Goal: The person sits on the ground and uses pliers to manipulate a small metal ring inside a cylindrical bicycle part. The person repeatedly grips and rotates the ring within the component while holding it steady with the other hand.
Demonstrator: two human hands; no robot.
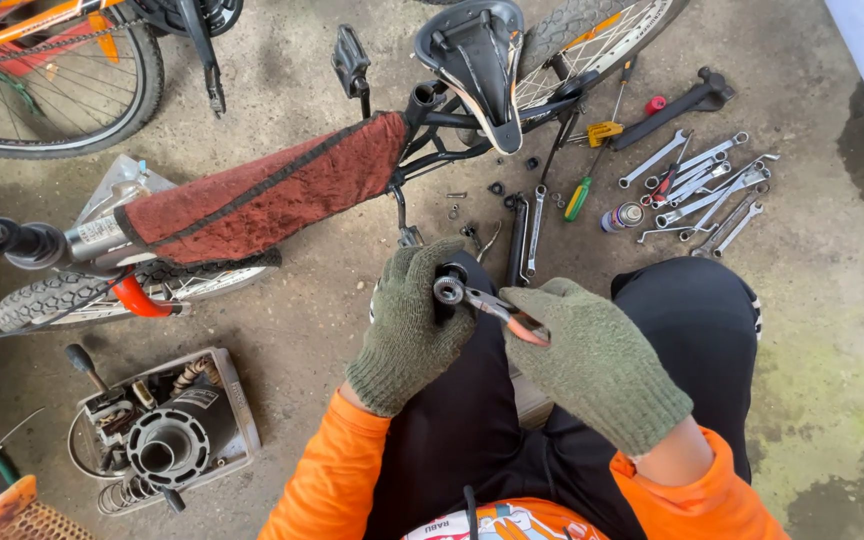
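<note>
An open box of motor parts (167, 430) lies on the concrete floor (832, 260) at far left. A bicycle (252, 200) with a red cloth over its frame lies ahead. The gloved left hand (410, 325) is clamped around a small black part (448, 290). The gloved right hand (597, 365) grips pliers (497, 308), whose tips touch that part. Wrenches (702, 185) lie spread at right.

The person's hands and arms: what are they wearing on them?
Both the left hand and the right hand wear thick knitted gloves in a dull olive green, fuzzy and a little worn, with ribbed cuffs at the wrists. Above the cuffs, bright orange long sleeves cover both arms. A short strip of bare wrist shows on the right side.
</note>
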